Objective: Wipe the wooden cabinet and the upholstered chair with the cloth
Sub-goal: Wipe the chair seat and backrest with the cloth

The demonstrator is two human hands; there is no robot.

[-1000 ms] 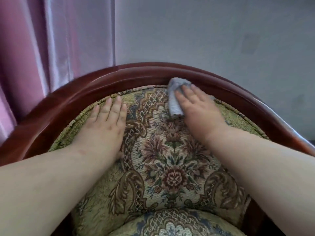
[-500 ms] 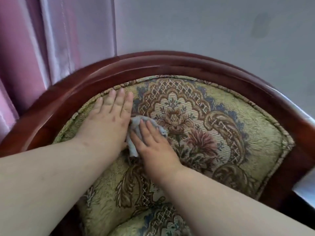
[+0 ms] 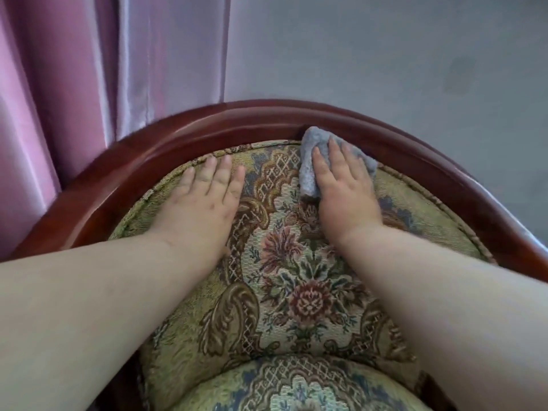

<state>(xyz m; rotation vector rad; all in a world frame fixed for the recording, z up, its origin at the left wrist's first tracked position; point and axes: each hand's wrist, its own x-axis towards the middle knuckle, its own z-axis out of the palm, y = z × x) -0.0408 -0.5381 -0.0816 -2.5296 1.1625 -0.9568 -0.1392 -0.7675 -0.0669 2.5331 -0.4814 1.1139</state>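
The upholstered chair (image 3: 284,280) fills the view, its floral tapestry backrest framed by a curved dark red wooden rim (image 3: 261,120). A folded grey cloth (image 3: 311,161) lies against the top of the backrest, just under the rim. My right hand (image 3: 341,188) presses flat on the cloth, fingers pointing up. My left hand (image 3: 204,203) rests flat on the fabric at the upper left, fingers spread, holding nothing. The seat cushion (image 3: 296,387) shows at the bottom. No cabinet is in view.
A pink curtain (image 3: 74,84) hangs at the left behind the chair. A plain grey wall (image 3: 385,54) stands behind the backrest.
My right hand has swept the cloth from beside my left hand, mid-backrest, up and right to the top edge under the wooden rim. My left hand stays flat on the fabric.
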